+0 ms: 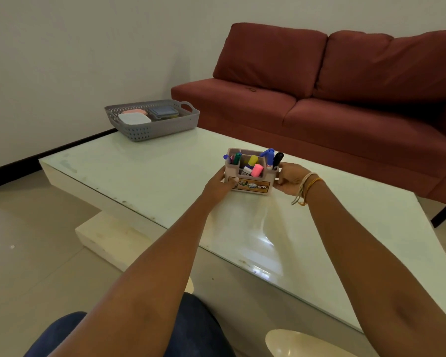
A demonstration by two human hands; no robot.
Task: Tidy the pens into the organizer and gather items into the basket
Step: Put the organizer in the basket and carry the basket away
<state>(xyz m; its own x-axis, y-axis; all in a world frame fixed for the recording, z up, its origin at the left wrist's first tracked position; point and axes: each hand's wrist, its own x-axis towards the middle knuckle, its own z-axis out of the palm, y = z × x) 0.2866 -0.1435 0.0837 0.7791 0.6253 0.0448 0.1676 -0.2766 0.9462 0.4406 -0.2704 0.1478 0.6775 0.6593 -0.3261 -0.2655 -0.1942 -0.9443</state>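
Organizer (250, 173): stood on the glass-topped table (139, 173), clasped at its two ends, pens upright inside.
Left hand (218, 185): fingers closed against the left end.
Right hand (290, 179): fingers closed against the right end.
Basket (152, 119): at the far corner, well apart, lidded containers (134, 118) inside.
Tipping risk: the black marker (278, 159) and blue markers (268, 157) could be spilled if the organizer is tilted in carrying.
Slip risk: grip could be lost on the smooth end walls.

The one camera sits on the person's head, looking forward and down across the low white glass-topped bench (144, 176), with the red sofa (345, 99) far behind.
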